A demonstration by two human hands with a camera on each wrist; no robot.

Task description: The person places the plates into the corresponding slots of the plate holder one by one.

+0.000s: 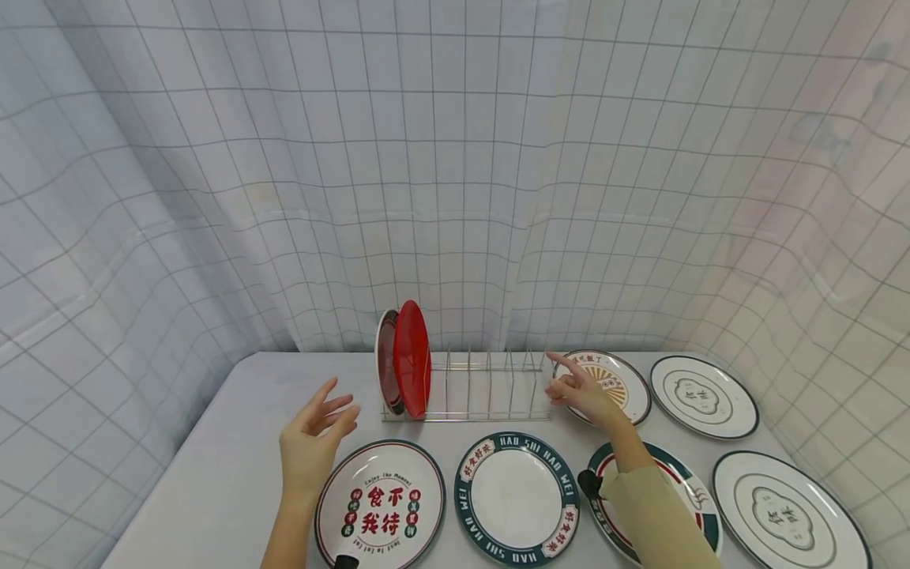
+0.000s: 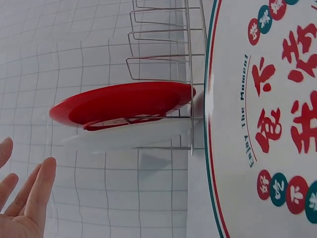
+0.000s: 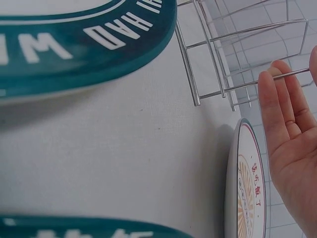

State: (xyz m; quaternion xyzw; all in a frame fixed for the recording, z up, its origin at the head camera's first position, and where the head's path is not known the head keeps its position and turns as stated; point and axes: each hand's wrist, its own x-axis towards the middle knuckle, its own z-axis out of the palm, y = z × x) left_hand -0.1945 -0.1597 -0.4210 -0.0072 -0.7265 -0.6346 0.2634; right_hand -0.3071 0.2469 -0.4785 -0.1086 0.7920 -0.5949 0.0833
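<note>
A wire dish rack [image 1: 490,417] stands at the back of the table. Upright in its left end are a red plate [image 1: 409,356] and, left of it, a plate with a white edge [image 1: 381,367]. My left hand [image 1: 313,435] is raised left of the rack, fingers loosely bent with nothing in them. At the rack's right end is my right hand [image 1: 581,393], its index finger extended. In the right wrist view, its fingertips [image 3: 266,82] are right at an end wire. Under that hand lies a plate with an orange sunburst [image 1: 636,399], partly covered by it.
In front of the rack lie a plate with red characters [image 1: 384,462] and a teal-rimmed plate [image 1: 517,442]. A green-and-red-rimmed plate [image 1: 604,506] is partly hidden by the right sleeve. Two white, dark-rimmed plates [image 1: 671,387] [image 1: 832,529] lie at the right. Gridded white curtains [image 1: 455,197] surround the table.
</note>
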